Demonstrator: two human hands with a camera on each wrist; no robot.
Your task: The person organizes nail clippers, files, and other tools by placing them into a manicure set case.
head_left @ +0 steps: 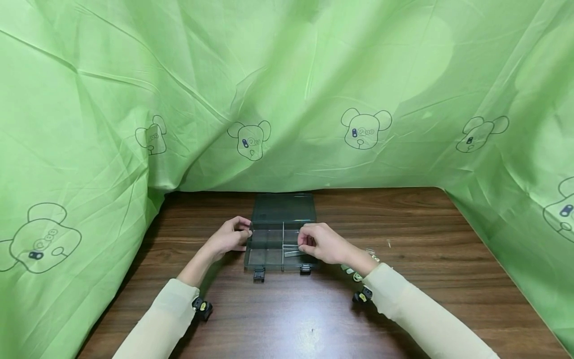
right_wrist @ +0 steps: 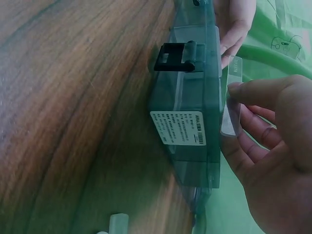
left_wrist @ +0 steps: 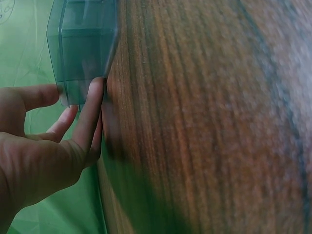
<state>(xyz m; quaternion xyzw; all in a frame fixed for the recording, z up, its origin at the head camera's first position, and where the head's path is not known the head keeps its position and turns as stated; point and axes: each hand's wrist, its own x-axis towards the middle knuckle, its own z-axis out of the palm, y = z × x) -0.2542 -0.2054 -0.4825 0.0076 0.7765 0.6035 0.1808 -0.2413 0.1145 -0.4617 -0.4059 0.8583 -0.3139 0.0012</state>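
A translucent grey compartment box [head_left: 264, 258] lies open on the table, its lid [head_left: 284, 207] folded back behind it. My left hand [head_left: 229, 235] is at the box's left end, fingers spread and fairly straight against the wall and rim; the left wrist view shows one finger [left_wrist: 97, 92] low beside the tabletop. Over the right compartments, my right hand [head_left: 324, 243] pinches a clear plastic divider strip [right_wrist: 235, 68] between thumb and fingers, just above the rim in the right wrist view. More clear strips [head_left: 293, 252] show in the right part of the box, below that hand.
Two dark latches, one at left [head_left: 258, 274] and one at right [head_left: 305, 269], hang from the front wall. Small pale and green pieces [head_left: 356, 275] lie partly under my right forearm. A thin clear sliver [head_left: 389, 243] is farther right. Green cloth [head_left: 305, 164] surrounds the wooden table [head_left: 251, 319].
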